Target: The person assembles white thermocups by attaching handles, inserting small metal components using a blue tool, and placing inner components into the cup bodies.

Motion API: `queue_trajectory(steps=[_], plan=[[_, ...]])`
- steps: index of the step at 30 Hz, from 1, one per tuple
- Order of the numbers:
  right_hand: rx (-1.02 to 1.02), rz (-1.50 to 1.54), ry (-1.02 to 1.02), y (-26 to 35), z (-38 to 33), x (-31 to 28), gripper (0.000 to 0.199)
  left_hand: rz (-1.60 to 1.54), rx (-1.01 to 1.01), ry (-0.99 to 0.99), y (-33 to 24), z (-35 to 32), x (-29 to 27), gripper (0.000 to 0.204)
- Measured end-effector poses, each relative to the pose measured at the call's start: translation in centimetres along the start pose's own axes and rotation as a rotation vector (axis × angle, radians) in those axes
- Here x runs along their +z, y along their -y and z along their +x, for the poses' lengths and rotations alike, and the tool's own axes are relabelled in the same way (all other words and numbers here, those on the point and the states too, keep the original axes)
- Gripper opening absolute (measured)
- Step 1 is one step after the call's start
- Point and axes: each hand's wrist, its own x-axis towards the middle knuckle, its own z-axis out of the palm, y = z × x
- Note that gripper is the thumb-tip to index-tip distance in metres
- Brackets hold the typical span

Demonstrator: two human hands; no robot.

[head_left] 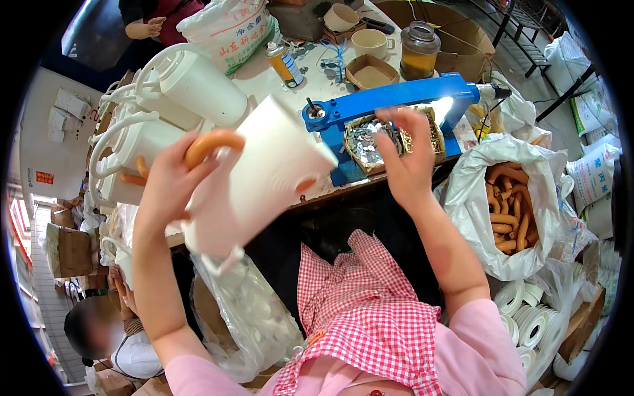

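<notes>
My left hand (173, 173) is closed around an orange curved handle (215, 146) at the side of a white plastic jug body (257, 171). The jug is tilted above the table's front edge, slightly blurred, with an orange spot on its wall. I cannot tell whether the handle is fixed to it. Over the parts trays, my right hand (411, 158) has its thumb and fingers apart, and nothing shows between them. Below it is a tray of small silver pieces (367, 142), beside a tray of small brass-coloured pieces (430, 135). A blue bench machine (396, 99) arches over both trays.
Several white jugs (201, 86) stand at the left. A spray can (285, 65), a glass jar (420, 49) and a white sack (228, 30) are farther back. At right hangs a bag of orange handles (508, 204). Another person (119, 330) sits at lower left.
</notes>
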Motion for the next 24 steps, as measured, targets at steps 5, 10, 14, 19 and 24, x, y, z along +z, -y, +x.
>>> queue_trajectory(steps=[5, 10, 14, 19, 24], plan=[[0.379, -0.116, 0.016, -2.4, -9.9, -7.7, 0.019, -0.439, -0.158, -0.106, 1.3, -7.9, 6.8, 0.029], [0.297, -0.136, 0.052, -0.8, -12.5, -10.0, 0.025, -0.689, -0.231, -0.198, -2.0, -11.2, 16.4, 0.023], [0.161, -0.531, -0.204, 1.7, -14.6, -23.3, 0.014, -0.562, -0.123, 0.112, -5.7, -12.3, 19.8, 0.034], [0.657, -1.006, -0.732, 5.4, -24.6, -48.6, 0.013, -0.536, 0.047, 0.100, -2.3, -11.6, 22.7, 0.039], [0.899, -1.569, -0.561, 10.5, -26.8, -52.1, 0.028, -0.536, 0.034, 0.086, -3.1, -12.3, 23.1, 0.029]])
